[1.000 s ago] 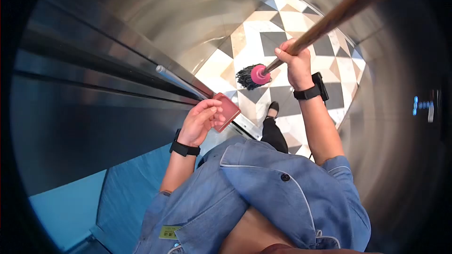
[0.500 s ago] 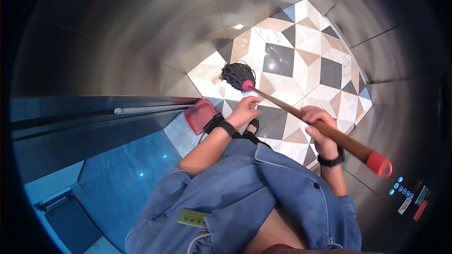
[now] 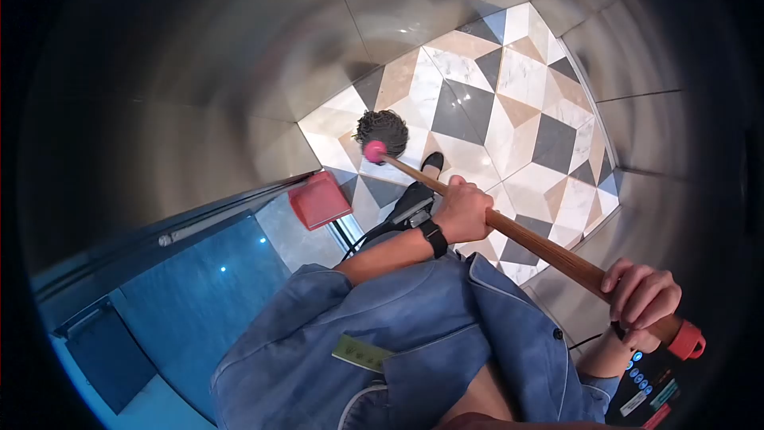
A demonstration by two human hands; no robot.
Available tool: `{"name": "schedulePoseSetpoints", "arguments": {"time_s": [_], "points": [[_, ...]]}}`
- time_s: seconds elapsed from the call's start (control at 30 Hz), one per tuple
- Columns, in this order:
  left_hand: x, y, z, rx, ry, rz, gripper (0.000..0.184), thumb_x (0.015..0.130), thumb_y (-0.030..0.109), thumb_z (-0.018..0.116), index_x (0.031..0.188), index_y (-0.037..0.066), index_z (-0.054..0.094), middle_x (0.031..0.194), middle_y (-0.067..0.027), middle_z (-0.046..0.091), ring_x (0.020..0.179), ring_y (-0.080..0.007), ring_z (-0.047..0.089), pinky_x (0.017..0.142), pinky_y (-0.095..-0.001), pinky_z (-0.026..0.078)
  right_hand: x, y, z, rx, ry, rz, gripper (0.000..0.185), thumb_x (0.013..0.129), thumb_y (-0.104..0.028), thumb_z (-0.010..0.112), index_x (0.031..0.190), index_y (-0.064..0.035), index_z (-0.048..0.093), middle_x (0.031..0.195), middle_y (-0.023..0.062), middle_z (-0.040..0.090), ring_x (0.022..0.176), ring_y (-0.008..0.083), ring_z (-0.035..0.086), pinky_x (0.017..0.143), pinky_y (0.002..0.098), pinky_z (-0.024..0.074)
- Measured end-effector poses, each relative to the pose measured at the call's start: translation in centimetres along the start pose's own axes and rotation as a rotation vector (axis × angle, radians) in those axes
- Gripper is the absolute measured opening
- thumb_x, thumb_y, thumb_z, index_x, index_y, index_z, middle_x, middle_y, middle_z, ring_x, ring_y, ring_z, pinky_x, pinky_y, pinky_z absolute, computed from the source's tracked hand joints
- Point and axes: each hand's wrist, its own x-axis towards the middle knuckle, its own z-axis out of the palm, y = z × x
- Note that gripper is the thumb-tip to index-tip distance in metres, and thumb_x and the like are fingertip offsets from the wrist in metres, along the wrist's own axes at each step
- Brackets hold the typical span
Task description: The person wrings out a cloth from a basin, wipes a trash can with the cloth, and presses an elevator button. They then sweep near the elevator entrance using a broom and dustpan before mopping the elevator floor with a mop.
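A mop (image 3: 549, 248) with a brown wooden handle slants across the view, from its dark string head on the floor to a red end cap near my right side. My left hand (image 3: 465, 212) is wrapped round the middle of the handle. Close to the red cap, my right hand (image 3: 643, 296) grips the upper end, fingers curled over the wood. The mop head (image 3: 383, 132), joined by a pink socket, rests on the tiles near the left corner. Just beyond my left hand a black shoe (image 3: 432, 162) shows on the floor.
Patterned tiles (image 3: 509, 155) cover the floor, with metal-looking wall panels (image 3: 318, 40) around it. A red dustpan (image 3: 320, 201) stands by the doorway at left. Past it lies a blue-lit floor (image 3: 208, 287) with a dark mat (image 3: 110, 357). Lit buttons (image 3: 639, 378) are at lower right.
My left hand, free before, has closed on the handle's middle. My right hand has moved up the handle towards the red cap. The mop head has shifted left, and a shoe has come forward.
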Motion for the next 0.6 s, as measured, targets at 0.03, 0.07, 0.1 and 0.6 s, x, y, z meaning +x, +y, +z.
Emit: {"name": "schedulePoseSetpoints", "arguments": {"time_s": [0.03, 0.07, 0.1, 0.6], "points": [[1.5, -0.5, -1.0, -0.010, 0.008, -0.006, 0.028, 0.074, 0.026, 0.064, 0.052, 0.012, 0.054, 0.058, -0.0070, 0.058, 0.066, -0.0269, 0.058, 0.077, -0.0402, 0.035, 1.7, 0.5, -2.1, 0.045, -0.106, -0.032, 0.026, 0.063, -0.017, 0.085, 0.066, -0.0067, 0.061, 0.059, 0.0047, 0.059, 0.059, 0.0217, 0.061, 0.074, 0.0472, 0.0485], [2.7, -1.1, -1.9, 0.051, 0.086, -0.025, 0.027, 0.074, 0.025, 0.064, 0.053, 0.012, 0.054, 0.058, -0.0068, 0.057, 0.065, -0.0266, 0.058, 0.076, -0.0402, 0.035, 3.6, 1.0, -3.8, 0.096, -0.211, -0.061, 0.024, 0.064, -0.015, 0.084, 0.067, -0.0062, 0.061, 0.060, 0.0055, 0.060, 0.062, 0.0222, 0.062, 0.076, 0.0481, 0.0486], [3.6, -1.8, -2.7, 0.112, 0.158, -0.049, 0.026, 0.073, 0.024, 0.064, 0.053, 0.012, 0.055, 0.058, -0.0067, 0.057, 0.064, -0.0263, 0.057, 0.075, -0.0402, 0.036, 5.3, 1.5, -5.0, 0.103, -0.214, -0.045, 0.024, 0.064, -0.015, 0.084, 0.067, -0.0062, 0.061, 0.060, 0.0055, 0.060, 0.062, 0.0222, 0.062, 0.076, 0.0481, 0.0486], [16.2, -16.9, 4.4, 0.039, 0.454, -0.530, 0.021, 0.069, 0.014, 0.076, 0.071, 0.005, 0.057, 0.098, -0.0169, 0.055, 0.100, -0.0363, 0.046, 0.090, -0.0432, 0.037, 15.1, 14.0, -19.5, -0.022, -0.196, 0.231, 0.013, 0.070, 0.008, 0.064, 0.073, -0.0019, 0.056, 0.085, 0.0110, 0.060, 0.099, 0.0341, 0.059, 0.090, 0.0444, 0.0442]]}}
